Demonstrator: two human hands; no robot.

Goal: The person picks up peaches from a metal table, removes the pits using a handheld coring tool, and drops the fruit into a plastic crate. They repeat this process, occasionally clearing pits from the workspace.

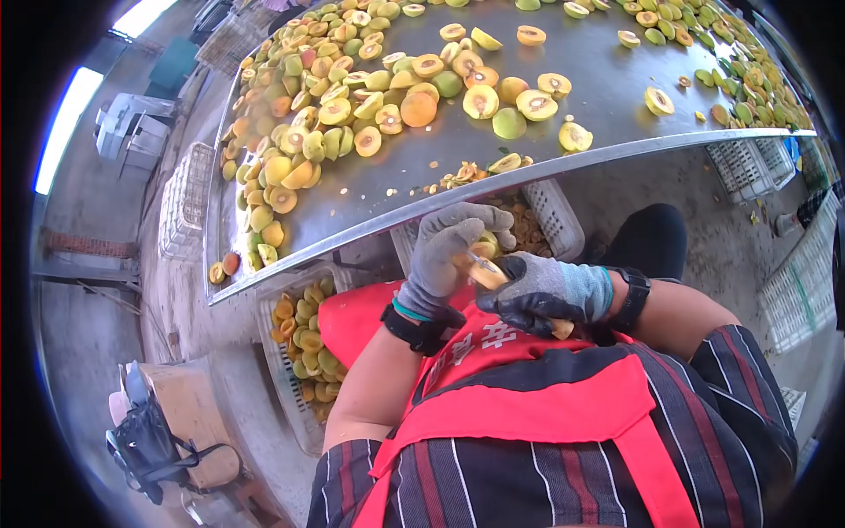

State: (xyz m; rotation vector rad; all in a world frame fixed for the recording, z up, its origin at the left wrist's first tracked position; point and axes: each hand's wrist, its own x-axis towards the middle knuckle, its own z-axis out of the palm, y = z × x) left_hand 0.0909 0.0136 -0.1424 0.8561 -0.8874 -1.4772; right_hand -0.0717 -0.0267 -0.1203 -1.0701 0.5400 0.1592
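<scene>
My left hand (444, 255), in a grey glove, is curled around a piece of yellow-green fruit (487, 246) in front of the red apron. My right hand (550, 290), in a grey and black glove with a teal cuff, is closed on a small knife with a light handle (561, 329). Its metal tip meets the fruit between the two hands. Above them lies a metal table (352, 211) with many halved yellow and green fruits (334, 110) and small scraps (466, 174) near its edge.
A crate of fruit halves (308, 343) stands below the table at the left. Under the table edge is another white crate (556, 220). More crates (185, 202) stand left and right. A black bag (154, 444) rests on a cardboard box (189, 400).
</scene>
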